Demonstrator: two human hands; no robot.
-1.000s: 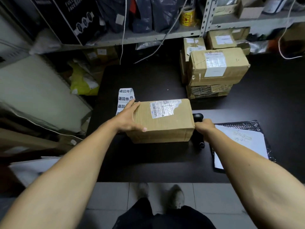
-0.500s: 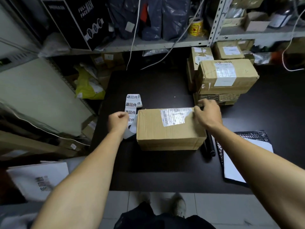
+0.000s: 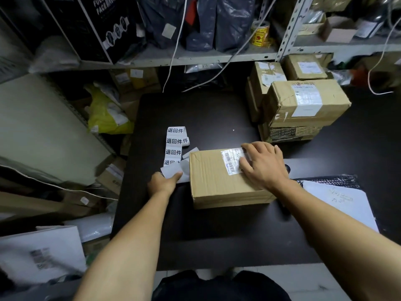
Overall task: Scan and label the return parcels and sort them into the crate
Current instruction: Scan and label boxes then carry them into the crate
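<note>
I have the brown cardboard parcel (image 3: 225,177) lying flat on the dark counter (image 3: 217,235), my right hand (image 3: 263,165) spread flat on its white barcoded shipping label (image 3: 233,161), fingers (image 3: 245,165) straight and pressing. My left hand (image 3: 163,183) pinches the near end of the white strip of return stickers (image 3: 174,146) just beside the parcel's left edge. To do this well, I judge I should keep the parcel pinned, peel one sticker cleanly, and set it on bare cardboard clear of the barcode.

Brown parcel (image 3: 219,179) on black table (image 3: 208,109); white label strip (image 3: 174,141) (black print), perhaps yellow bag (image 3: 106,118).
</note>
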